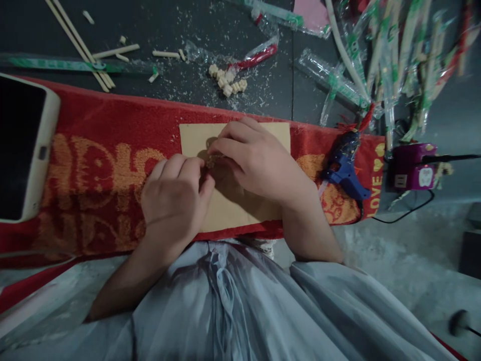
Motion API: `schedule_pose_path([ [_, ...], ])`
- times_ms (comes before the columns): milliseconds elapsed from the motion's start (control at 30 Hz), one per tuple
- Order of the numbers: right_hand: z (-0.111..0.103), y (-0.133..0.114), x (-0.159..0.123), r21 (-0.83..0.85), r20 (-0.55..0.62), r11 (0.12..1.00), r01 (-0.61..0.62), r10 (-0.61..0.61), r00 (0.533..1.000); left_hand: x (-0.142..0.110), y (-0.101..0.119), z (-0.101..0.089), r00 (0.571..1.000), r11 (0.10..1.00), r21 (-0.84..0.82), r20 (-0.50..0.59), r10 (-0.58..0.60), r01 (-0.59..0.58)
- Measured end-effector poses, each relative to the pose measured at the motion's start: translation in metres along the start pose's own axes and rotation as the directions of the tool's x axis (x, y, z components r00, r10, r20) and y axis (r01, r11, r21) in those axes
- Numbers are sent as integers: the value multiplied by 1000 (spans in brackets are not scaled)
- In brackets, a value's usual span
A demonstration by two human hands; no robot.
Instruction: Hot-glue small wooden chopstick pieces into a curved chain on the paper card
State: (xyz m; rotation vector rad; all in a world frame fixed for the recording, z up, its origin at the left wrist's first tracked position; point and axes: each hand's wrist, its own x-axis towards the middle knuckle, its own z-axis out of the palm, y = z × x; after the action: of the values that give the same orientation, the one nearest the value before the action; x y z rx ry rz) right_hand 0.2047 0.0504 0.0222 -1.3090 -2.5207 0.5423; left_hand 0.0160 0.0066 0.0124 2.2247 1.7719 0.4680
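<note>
My left hand [175,195] is closed in a pinch, its fingertips on a small pale wooden piece [211,161]. From the other side my right hand [259,160] bends its fingers down to the same piece, thumb and forefinger closed about it. The fingers partly hide the piece, so its exact shape is unclear. Both hands are over a tan sheet of card [240,215], which lies on a red towel [93,108] with orange lettering. To the right of my right hand, a blue hot glue gun [345,173] rests on the towel.
Short cut stick pieces [227,80] lie in a cluster beyond the card, amid pale crumbs. Chopsticks [77,40] cross at the far left, near a phone [26,150]. Wrapped chopsticks [391,55] pile up at the right, behind a purple power block [413,168] with a black cord.
</note>
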Motion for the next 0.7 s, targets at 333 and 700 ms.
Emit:
schedule_pose_path([
  [333,-3,-1,2,-31,38,1000,-3,4,999,1,0,2,1000,1000,3,-21,-7,7],
  [700,-2,1,2,-59,25,998,30,-29,999,2,1,0,995,994,-57,39,-87,89],
])
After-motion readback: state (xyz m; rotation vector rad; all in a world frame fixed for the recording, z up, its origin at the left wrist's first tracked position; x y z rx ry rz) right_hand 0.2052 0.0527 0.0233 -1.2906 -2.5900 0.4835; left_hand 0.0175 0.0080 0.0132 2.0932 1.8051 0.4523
